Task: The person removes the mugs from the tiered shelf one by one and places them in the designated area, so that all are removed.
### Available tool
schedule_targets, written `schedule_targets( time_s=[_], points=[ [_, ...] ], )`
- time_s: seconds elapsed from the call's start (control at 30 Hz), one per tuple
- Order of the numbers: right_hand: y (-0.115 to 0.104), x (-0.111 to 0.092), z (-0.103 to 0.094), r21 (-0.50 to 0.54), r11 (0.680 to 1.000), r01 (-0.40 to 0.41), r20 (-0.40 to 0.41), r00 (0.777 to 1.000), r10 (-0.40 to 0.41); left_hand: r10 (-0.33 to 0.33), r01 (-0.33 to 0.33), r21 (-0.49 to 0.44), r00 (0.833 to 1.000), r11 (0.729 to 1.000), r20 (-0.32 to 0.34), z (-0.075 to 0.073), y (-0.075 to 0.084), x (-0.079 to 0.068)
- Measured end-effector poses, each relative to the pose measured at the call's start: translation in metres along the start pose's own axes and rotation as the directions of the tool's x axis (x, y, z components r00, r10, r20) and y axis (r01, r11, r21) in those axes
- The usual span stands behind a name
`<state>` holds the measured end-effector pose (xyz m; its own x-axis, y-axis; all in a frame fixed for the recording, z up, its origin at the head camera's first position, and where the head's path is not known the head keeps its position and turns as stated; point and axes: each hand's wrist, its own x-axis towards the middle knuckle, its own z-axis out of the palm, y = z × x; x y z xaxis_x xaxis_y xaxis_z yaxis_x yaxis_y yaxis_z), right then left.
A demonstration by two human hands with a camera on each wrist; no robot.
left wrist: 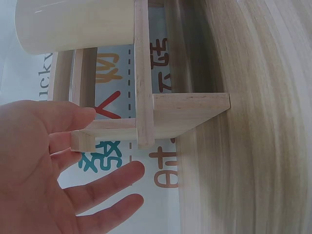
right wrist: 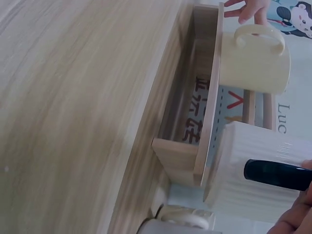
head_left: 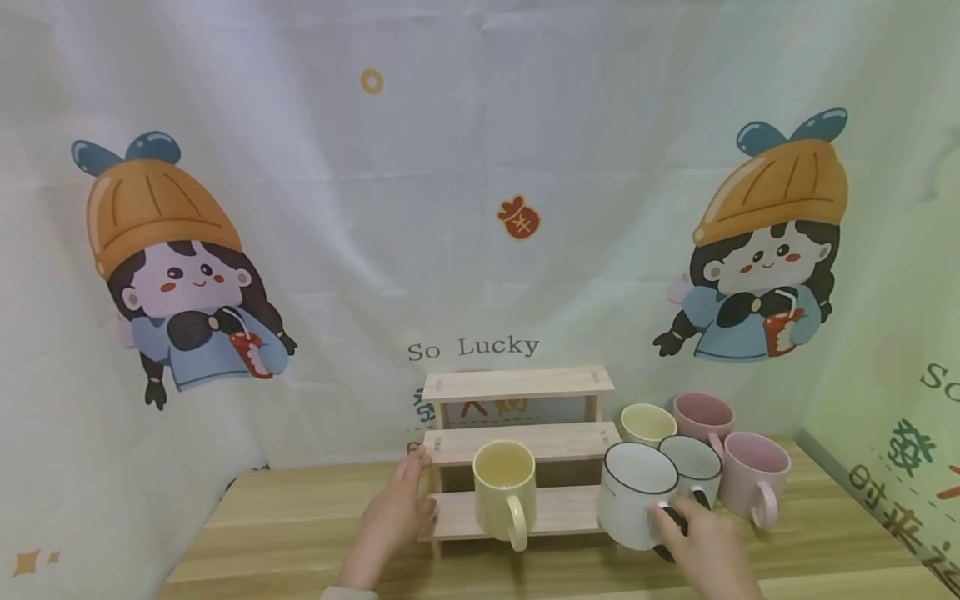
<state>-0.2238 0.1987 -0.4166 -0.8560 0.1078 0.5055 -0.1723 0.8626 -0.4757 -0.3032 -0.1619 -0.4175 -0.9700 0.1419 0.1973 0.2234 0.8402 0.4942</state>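
Observation:
A three-tier wooden display stand (head_left: 517, 383) stands against the backdrop. My left hand (head_left: 392, 517) pinches the left end of its middle tier between thumb and forefinger, the other fingers (left wrist: 109, 185) spread apart. On the bottom tier sits a pale yellow mug (head_left: 491, 500), its handle facing me. With my right hand (head_left: 708, 546) I grip the black handle (right wrist: 278, 174) of a white mug (head_left: 630, 512) with a dark rim. This mug is upright at the right end of the bottom tier; whether its base touches the wood cannot be told.
Right of the stand, on the wood-grain table (head_left: 285, 533), are another white mug (head_left: 701, 475), a yellow mug (head_left: 647, 423), a dark pink mug (head_left: 701, 414) and a light pink mug (head_left: 753, 475). A printed cloth (head_left: 465, 125) hangs behind.

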Motion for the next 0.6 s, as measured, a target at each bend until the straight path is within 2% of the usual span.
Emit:
schedule_targets(
  time_s=[0.3, 0.6],
  points=[
    [0.014, -0.005, -0.007, -0.047, 0.995, 0.086, -0.163, 0.982, -0.093, 0.005, -0.005, -0.007, 1.0, 1.0, -0.002, -0.002, 0.003, -0.001],
    [0.022, -0.011, -0.012, -0.044, 0.999, 0.016, -0.144, 0.989, -0.022, 0.016, -0.016, 0.01, 1.0, 1.0, -0.005, -0.002, 0.002, -0.002]
  ],
)
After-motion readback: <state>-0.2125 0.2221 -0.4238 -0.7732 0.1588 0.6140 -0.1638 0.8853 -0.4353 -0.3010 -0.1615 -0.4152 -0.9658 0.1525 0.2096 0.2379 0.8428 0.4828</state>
